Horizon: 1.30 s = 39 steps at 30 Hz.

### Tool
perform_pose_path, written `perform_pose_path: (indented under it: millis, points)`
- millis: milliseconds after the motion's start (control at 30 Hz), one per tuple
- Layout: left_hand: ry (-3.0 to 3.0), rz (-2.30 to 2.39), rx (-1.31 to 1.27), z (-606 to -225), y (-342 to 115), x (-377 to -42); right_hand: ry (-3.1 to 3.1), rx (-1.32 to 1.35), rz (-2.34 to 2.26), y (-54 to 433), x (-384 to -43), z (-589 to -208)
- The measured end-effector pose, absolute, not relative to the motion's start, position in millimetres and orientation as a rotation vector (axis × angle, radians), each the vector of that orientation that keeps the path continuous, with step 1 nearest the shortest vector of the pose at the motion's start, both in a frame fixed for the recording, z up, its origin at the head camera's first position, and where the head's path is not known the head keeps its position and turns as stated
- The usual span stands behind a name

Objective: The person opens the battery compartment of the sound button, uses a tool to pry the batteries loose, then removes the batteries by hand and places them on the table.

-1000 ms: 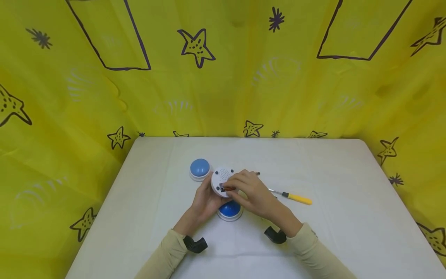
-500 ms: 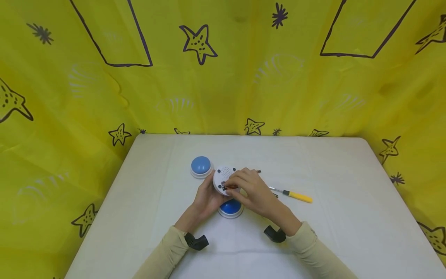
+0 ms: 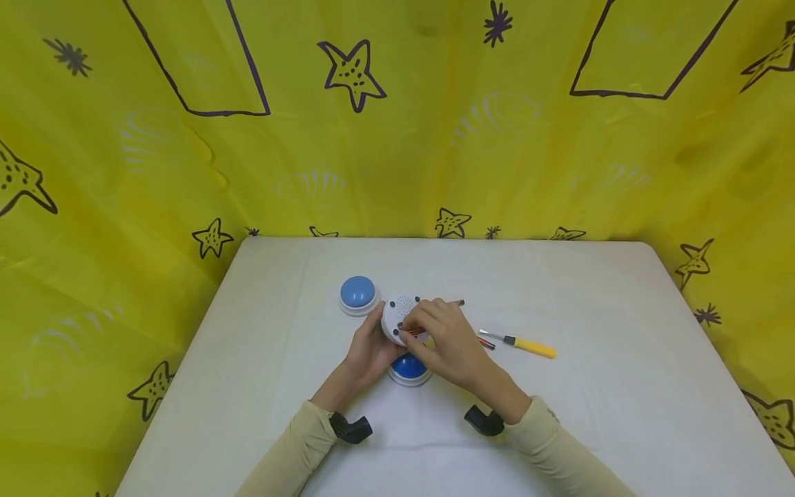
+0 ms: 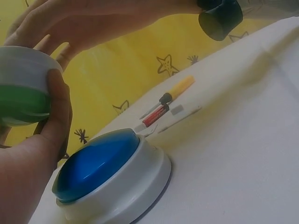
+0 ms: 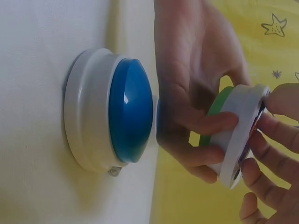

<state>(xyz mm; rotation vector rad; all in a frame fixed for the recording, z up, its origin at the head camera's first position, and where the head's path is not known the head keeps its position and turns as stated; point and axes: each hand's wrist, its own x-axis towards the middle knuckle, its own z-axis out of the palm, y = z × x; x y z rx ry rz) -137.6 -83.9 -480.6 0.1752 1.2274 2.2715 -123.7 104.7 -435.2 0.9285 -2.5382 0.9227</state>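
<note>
My left hand [image 3: 371, 352] grips a round push-button with a white base [image 3: 397, 310], turned underside up. Its green dome [image 4: 21, 105] faces down in the left wrist view. The underside shows speaker holes, dark feet and a battery slot with red-and-black batteries [image 3: 417, 331]. My right hand [image 3: 444, 338] has thumb and fingers at that slot, pinching a battery; the fingers partly hide it. In the right wrist view, the right fingertips [image 5: 261, 123] touch the underside. Just below the hands, a dark blue push-button [image 3: 408, 367] stands on the table.
A light blue push-button [image 3: 357, 293] stands behind the left hand. Right of the hands lie a yellow-handled screwdriver [image 3: 534, 348] and a loose battery [image 3: 488, 343]; another battery end [image 3: 460, 302] shows behind the right hand. The white table [image 3: 621, 386] meets yellow cloth behind.
The right fingers have shifted slightly at the battery slot, and the hand has lifted a little off the table things behind it. The left hand keeps its grip; the head view has tilted slightly.
</note>
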Motion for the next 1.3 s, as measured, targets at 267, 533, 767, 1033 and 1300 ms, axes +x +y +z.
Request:
perform_pose_path:
  millis: [267, 533, 767, 1033, 1300]
  points:
    - [1.237, 2.244, 0.208, -479.2, -83.3, -138.2, -2.558, 0.873, 0.933, 103.4, -123.1, -437.4]
    - [1.223, 2.255, 0.212, -479.7, -83.3, -138.2, -2.546, 0.879, 0.975, 103.5, -121.6, -436.5]
    - [1.2, 2.265, 0.197, -478.8, -83.5, -137.3, -2.484, 0.923, 0.994, 105.3, -119.7, -436.6]
    - [1.162, 2.279, 0.185, -479.1, -84.6, -137.7, -2.444, 1.014, 0.965, 111.5, -120.1, -440.0]
    - [1.14, 2.279, 0.189, -477.3, -85.4, -137.9, -2.428, 1.026, 1.036, 112.3, -122.7, -442.4]
